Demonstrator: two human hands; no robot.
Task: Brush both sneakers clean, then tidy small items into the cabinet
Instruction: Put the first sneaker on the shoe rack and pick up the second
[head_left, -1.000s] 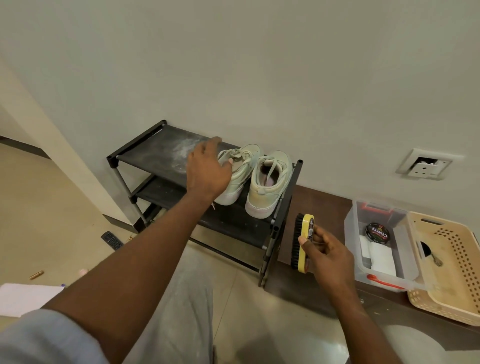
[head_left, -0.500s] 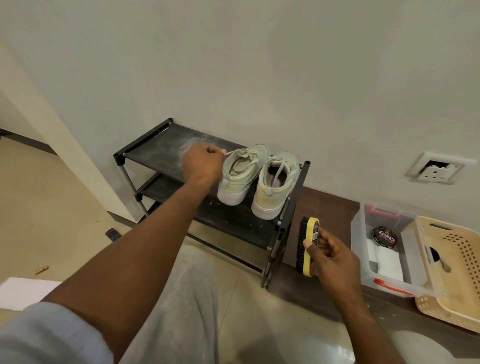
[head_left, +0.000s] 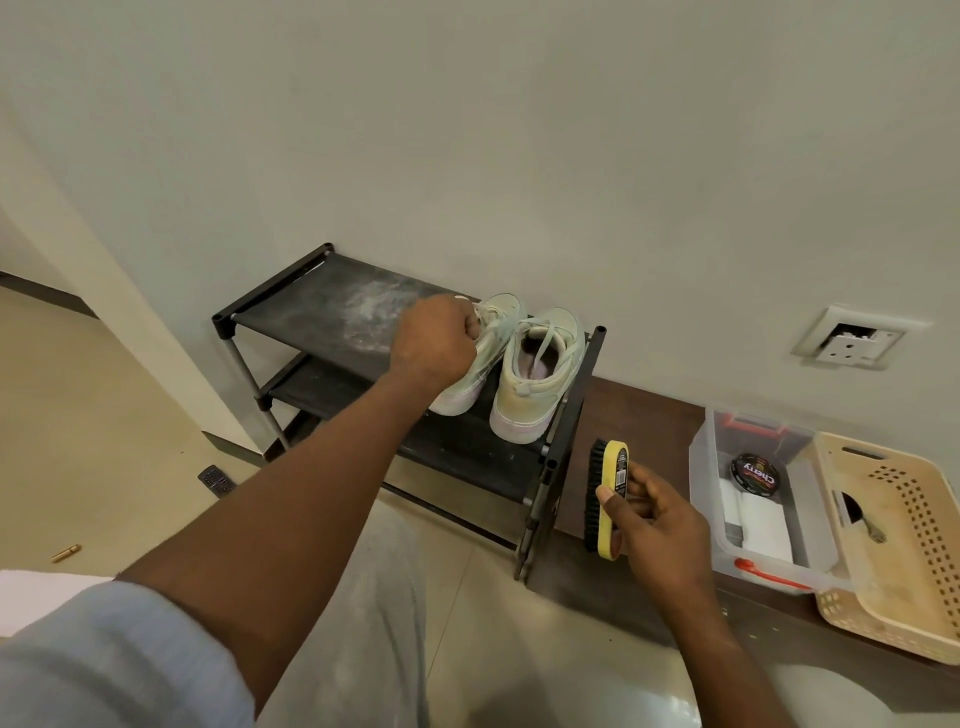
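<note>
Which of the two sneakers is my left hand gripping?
The left sneaker: the left hand grips its top. The right sneaker stands untouched.

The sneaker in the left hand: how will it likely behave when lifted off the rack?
Probably light: the left hand alone grips the sneaker at its opening. The soft upper may flex there, while the thick sole likely keeps its shape. Hanging from that grip, it may tilt and nudge the other sneaker close beside it.
</note>
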